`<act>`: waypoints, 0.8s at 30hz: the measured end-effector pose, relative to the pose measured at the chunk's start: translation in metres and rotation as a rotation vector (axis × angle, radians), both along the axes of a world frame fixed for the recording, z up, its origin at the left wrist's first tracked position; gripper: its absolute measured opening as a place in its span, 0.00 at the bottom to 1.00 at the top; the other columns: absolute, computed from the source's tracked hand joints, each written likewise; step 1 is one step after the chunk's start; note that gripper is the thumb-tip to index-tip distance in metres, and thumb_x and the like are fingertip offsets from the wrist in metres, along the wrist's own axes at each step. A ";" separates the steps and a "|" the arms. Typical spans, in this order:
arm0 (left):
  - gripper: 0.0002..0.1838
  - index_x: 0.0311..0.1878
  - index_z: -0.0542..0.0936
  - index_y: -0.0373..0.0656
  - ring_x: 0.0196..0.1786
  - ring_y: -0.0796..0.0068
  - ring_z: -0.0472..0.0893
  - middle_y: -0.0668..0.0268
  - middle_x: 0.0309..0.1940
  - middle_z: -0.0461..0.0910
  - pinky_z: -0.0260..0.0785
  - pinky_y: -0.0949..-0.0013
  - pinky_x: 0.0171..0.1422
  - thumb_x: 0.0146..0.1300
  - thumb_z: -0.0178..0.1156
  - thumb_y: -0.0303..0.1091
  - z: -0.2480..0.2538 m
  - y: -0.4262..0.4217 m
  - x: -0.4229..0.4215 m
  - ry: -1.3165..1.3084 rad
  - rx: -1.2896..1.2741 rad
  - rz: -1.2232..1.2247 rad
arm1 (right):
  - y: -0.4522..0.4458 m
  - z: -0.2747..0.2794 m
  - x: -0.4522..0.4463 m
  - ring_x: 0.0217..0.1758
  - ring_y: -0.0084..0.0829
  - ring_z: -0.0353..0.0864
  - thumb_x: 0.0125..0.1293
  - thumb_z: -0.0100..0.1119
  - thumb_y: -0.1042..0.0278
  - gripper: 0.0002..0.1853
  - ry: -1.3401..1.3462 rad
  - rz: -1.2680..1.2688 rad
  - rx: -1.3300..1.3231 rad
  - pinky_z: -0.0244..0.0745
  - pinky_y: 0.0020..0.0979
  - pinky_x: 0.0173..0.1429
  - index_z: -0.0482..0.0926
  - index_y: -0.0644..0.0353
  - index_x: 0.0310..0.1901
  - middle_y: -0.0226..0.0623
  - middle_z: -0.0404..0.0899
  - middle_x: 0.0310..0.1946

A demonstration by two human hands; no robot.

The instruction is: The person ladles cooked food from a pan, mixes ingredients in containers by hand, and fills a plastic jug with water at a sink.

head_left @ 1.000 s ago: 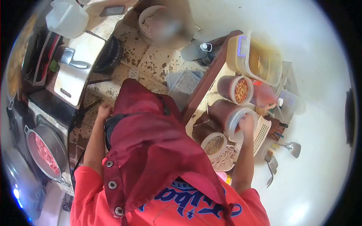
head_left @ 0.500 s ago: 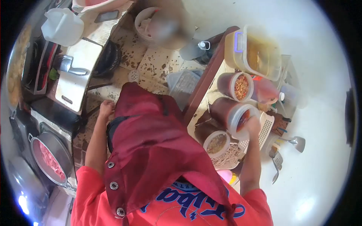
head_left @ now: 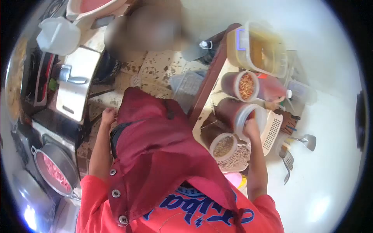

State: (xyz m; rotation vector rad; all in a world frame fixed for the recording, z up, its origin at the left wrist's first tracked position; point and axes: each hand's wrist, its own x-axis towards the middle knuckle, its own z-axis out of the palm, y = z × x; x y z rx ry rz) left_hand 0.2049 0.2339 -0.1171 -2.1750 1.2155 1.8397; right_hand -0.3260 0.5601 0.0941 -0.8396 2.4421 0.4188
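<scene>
My right hand (head_left: 251, 129) reaches into the mouth of a large plastic jar (head_left: 228, 110) of dark red content; its fingers are hidden inside. Beside it stand a jar of red and yellow chilli flakes or seeds (head_left: 246, 86) and a jar of grainy brownish seasoning (head_left: 224, 147). A basket of pale, thin pieces (head_left: 237, 159) lies just below my right wrist. My left hand (head_left: 110, 115) hangs by the maroon apron (head_left: 151, 128), fingers curled in, with nothing visible in them.
On the left are a cutting board (head_left: 77, 87) with a cleaver (head_left: 70, 75), a white jug (head_left: 59, 37) and a pot of pink meat (head_left: 54, 171). A lidded tub (head_left: 268, 50) stands right, near hanging spatulas (head_left: 307, 142). A blurred person (head_left: 151, 29) is ahead.
My right hand has gone from the jar's rim deeper into its mouth. My left hand stays by my side. The blurred person ahead has moved left, and the view has shifted slightly.
</scene>
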 end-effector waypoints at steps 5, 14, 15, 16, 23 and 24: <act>0.12 0.45 0.75 0.40 0.31 0.74 0.77 0.65 0.31 0.77 0.69 0.69 0.33 0.59 0.54 0.33 -0.009 -0.001 -0.003 0.019 -0.013 -0.049 | -0.030 0.016 -0.008 0.36 0.51 0.80 0.50 0.51 0.67 0.12 0.348 -0.139 0.029 0.75 0.42 0.43 0.81 0.65 0.28 0.57 0.79 0.30; 0.15 0.35 0.76 0.33 0.33 0.71 0.73 0.63 0.29 0.76 0.65 0.65 0.40 0.59 0.51 0.38 -0.073 -0.013 0.037 0.018 -0.382 -0.702 | -0.027 0.029 -0.006 0.39 0.49 0.81 0.53 0.52 0.65 0.11 0.219 -0.243 0.032 0.75 0.43 0.45 0.81 0.64 0.28 0.53 0.80 0.34; 0.14 0.37 0.77 0.35 0.35 0.68 0.75 0.59 0.30 0.77 0.66 0.63 0.42 0.59 0.51 0.38 -0.071 -0.012 0.037 0.152 -0.242 -0.479 | -0.038 0.026 -0.002 0.40 0.48 0.81 0.54 0.52 0.65 0.11 0.190 -0.270 -0.037 0.75 0.43 0.45 0.81 0.63 0.29 0.52 0.80 0.36; 0.14 0.38 0.78 0.37 0.37 0.64 0.78 0.55 0.31 0.78 0.67 0.61 0.43 0.59 0.51 0.38 -0.076 -0.012 0.042 0.265 -0.114 -0.240 | -0.044 0.024 0.011 0.39 0.48 0.81 0.54 0.52 0.66 0.11 0.181 -0.240 -0.033 0.75 0.43 0.44 0.81 0.62 0.29 0.52 0.80 0.36; 0.09 0.37 0.77 0.43 0.29 0.64 0.77 0.59 0.27 0.77 0.68 0.60 0.31 0.58 0.49 0.33 -0.049 -0.060 0.030 -0.282 -0.767 -1.747 | 0.001 0.037 0.006 0.36 0.46 0.82 0.56 0.48 0.67 0.13 0.234 -0.286 -0.263 0.76 0.42 0.41 0.83 0.60 0.31 0.48 0.81 0.33; 0.08 0.35 0.77 0.43 0.28 0.65 0.77 0.60 0.27 0.77 0.67 0.61 0.30 0.57 0.49 0.32 -0.037 -0.065 0.019 -0.267 -0.732 -1.756 | -0.005 0.028 0.003 0.36 0.45 0.82 0.56 0.48 0.68 0.12 0.250 -0.396 -0.301 0.76 0.42 0.41 0.83 0.60 0.31 0.48 0.81 0.32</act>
